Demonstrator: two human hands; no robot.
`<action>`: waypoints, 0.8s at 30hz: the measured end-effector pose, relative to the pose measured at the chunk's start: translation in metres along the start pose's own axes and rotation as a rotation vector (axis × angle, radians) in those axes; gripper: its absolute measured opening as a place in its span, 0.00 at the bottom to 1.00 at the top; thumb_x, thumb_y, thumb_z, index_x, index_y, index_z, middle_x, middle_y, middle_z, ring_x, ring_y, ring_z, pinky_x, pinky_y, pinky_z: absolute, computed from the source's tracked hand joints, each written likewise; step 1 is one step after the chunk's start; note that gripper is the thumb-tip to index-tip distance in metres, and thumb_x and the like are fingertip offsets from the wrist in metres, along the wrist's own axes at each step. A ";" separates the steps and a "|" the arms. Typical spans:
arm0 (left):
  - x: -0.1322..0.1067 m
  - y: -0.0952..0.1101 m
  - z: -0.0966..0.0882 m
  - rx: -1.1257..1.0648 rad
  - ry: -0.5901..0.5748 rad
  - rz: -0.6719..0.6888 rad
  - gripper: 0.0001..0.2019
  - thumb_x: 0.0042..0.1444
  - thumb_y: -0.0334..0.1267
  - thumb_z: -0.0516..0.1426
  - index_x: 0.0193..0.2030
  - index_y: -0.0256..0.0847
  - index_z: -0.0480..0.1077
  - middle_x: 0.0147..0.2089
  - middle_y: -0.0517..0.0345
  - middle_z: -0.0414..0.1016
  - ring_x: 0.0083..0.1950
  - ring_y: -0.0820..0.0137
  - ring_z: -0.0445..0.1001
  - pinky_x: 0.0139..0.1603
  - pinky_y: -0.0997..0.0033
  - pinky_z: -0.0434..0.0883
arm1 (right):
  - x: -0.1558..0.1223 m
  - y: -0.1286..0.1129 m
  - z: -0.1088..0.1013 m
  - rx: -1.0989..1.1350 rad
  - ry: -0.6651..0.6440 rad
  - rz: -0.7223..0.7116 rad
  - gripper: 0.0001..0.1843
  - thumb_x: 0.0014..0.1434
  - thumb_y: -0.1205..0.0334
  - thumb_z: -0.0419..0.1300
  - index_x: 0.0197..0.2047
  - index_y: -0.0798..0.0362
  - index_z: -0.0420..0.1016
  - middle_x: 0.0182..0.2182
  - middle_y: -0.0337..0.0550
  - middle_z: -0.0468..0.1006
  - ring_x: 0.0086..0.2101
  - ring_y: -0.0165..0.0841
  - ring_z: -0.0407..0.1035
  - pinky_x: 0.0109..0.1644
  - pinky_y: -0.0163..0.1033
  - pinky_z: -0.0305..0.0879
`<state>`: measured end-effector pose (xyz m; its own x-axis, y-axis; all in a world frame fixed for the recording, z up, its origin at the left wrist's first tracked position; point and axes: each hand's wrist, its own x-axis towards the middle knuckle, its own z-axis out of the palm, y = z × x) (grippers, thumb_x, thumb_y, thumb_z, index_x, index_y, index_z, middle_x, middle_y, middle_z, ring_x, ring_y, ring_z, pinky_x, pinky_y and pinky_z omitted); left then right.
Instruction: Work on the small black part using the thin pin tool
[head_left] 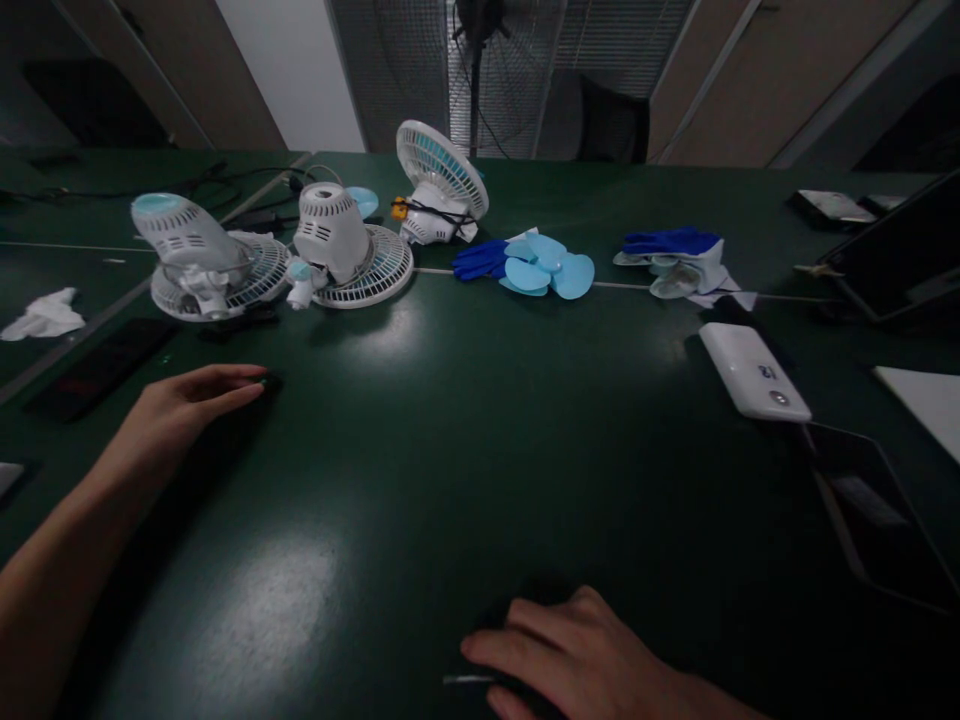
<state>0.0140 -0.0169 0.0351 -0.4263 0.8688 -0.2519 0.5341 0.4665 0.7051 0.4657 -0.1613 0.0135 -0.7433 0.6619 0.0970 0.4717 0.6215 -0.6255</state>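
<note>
So there's one slim dark silver-tipped tool [466,680] in the right hand's [577,645] curled, gripping fingers, near side of one dark green table [450,450], with the left hand's [176,405] thumb and forefinger barely apart, can't tell if pinching anything, and three white plastic fans [330,235] beyond.

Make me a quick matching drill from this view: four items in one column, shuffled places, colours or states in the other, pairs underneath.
1. Right hand
2. Fan blade
3. Left hand
4. Floor fan

A. Light blue
B. Standing beyond the far edge of the table
C. Closed around a tool with a thin metal end
D. Thumb and fingertips close together

Pairs: 1-C, 2-A, 3-D, 4-B
</note>
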 end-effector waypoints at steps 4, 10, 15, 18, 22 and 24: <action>0.007 -0.005 -0.007 0.022 -0.085 -0.029 0.28 0.44 0.52 0.71 0.52 0.46 0.80 0.61 0.60 0.78 0.69 0.55 0.67 0.75 0.56 0.54 | -0.001 0.001 0.001 0.004 0.009 -0.016 0.13 0.71 0.59 0.61 0.57 0.42 0.76 0.41 0.34 0.85 0.33 0.32 0.80 0.33 0.36 0.72; 0.013 -0.006 -0.007 -0.045 -0.080 -0.045 0.28 0.35 0.47 0.74 0.46 0.43 0.82 0.54 0.57 0.83 0.66 0.53 0.69 0.73 0.55 0.57 | -0.002 0.002 0.006 0.002 0.051 -0.023 0.12 0.71 0.59 0.61 0.56 0.42 0.77 0.39 0.33 0.85 0.32 0.31 0.80 0.33 0.36 0.71; 0.003 0.000 0.000 -0.081 -0.028 -0.020 0.24 0.40 0.44 0.73 0.46 0.40 0.82 0.52 0.56 0.83 0.62 0.53 0.72 0.68 0.54 0.63 | 0.000 -0.001 0.002 0.020 0.021 0.008 0.13 0.70 0.61 0.62 0.56 0.43 0.77 0.40 0.35 0.85 0.34 0.30 0.80 0.36 0.35 0.72; -0.005 0.005 0.007 -0.088 -0.011 0.033 0.22 0.44 0.45 0.72 0.46 0.39 0.81 0.54 0.54 0.82 0.62 0.54 0.73 0.68 0.54 0.63 | -0.001 0.000 0.002 0.034 0.006 -0.001 0.13 0.70 0.61 0.61 0.56 0.43 0.77 0.40 0.35 0.84 0.33 0.31 0.80 0.35 0.35 0.72; -0.027 0.020 0.034 -0.028 -0.127 0.220 0.20 0.48 0.51 0.69 0.43 0.39 0.82 0.51 0.50 0.82 0.55 0.56 0.77 0.59 0.59 0.70 | -0.001 0.002 0.003 0.084 0.045 0.006 0.14 0.70 0.62 0.60 0.58 0.43 0.76 0.41 0.36 0.84 0.34 0.30 0.80 0.36 0.35 0.71; -0.047 0.030 0.057 0.054 -0.247 0.378 0.19 0.53 0.53 0.66 0.44 0.41 0.82 0.46 0.50 0.81 0.48 0.59 0.78 0.50 0.62 0.73 | 0.000 0.002 0.003 0.132 0.110 0.031 0.13 0.70 0.63 0.59 0.56 0.44 0.75 0.40 0.36 0.83 0.34 0.30 0.80 0.36 0.36 0.70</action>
<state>0.0916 -0.0345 0.0305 -0.0103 0.9903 -0.1387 0.6585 0.1111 0.7443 0.4653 -0.1614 0.0097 -0.6699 0.7259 0.1558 0.4216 0.5446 -0.7250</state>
